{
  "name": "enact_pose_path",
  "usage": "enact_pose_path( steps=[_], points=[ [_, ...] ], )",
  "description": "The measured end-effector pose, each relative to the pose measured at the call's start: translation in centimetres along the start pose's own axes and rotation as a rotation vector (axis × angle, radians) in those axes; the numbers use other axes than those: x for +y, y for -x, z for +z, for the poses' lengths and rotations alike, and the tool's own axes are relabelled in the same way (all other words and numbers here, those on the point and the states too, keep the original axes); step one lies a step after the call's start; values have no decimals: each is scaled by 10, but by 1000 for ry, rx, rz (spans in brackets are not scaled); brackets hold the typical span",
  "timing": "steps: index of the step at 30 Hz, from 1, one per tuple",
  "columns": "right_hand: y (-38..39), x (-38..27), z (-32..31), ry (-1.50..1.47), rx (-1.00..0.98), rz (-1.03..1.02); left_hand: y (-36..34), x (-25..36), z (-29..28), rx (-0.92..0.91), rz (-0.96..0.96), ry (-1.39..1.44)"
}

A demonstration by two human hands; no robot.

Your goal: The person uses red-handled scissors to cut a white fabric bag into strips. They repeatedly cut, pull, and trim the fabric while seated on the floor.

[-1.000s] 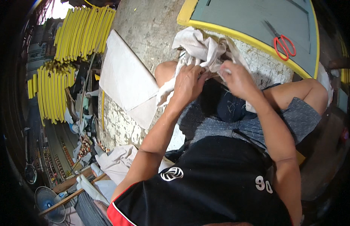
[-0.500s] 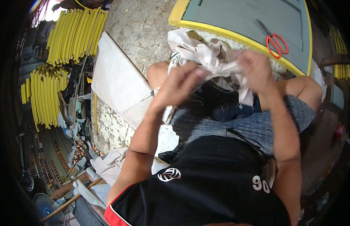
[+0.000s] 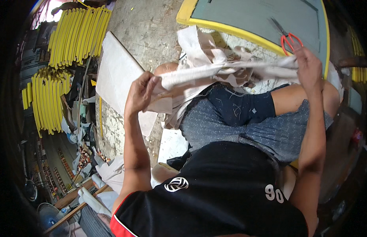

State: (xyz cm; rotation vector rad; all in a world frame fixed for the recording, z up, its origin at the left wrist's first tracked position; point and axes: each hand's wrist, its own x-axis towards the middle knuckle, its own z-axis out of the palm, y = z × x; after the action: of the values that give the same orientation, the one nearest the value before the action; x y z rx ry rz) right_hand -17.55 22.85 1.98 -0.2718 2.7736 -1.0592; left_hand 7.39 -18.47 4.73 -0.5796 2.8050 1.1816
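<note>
Well to the left of both hands, my feed shows two stacks of yellow bars, and below them, toward the lower corner, a fan with a blue centre. Nearer in, just beyond the left hand, a folded pale sheet lies on the paint-worn worktop. I see the left hand curled closed on one end of a whitish cloth. Twisted into a band, the cloth is stretched between the two hands, with bunched, loose folds hanging from its middle. Nearer the body than that span, I make out grey shorts and a dark blue patch of fabric with stray threads on it. Beyond the right hand sits a grey-green panel edged in yellow, bearing red-handled scissors, whose handles come close to that hand. The right hand is closed on the cloth's other end.
</note>
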Motion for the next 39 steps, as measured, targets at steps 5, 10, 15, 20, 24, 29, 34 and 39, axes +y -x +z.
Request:
enact_pose_path(
  steps=[5, 10, 15, 20, 24, 29, 34, 39],
  points=[
    [63, -18, 10, 215, -418, -489, 31, 4, 12, -187, -94, -451],
    [75, -55, 48, -60, -369, -553, 25, 56, 67, 28, 313, -115],
    [72, -54, 134, -15, -411, -587, -21, 69, 114, 27, 486, -287],
    [70, -53, 117, -302, -470, -353, -21, 72, 114, -74, 381, -142],
    [88, -78, 83, -124, -579, -554, -29, 84, 116, -5, 240, 110],
    [126, -101, 84, 70, -645, -779, -42, 103, 120, -243, 198, -362],
    [129, -97, 92, 29, -606, -753, -50, 112, 108, -296, 126, -629],
    [121, -108, 88, -252, -159, -731, -57, 109, 62, 117, 197, 463]
  ],
)
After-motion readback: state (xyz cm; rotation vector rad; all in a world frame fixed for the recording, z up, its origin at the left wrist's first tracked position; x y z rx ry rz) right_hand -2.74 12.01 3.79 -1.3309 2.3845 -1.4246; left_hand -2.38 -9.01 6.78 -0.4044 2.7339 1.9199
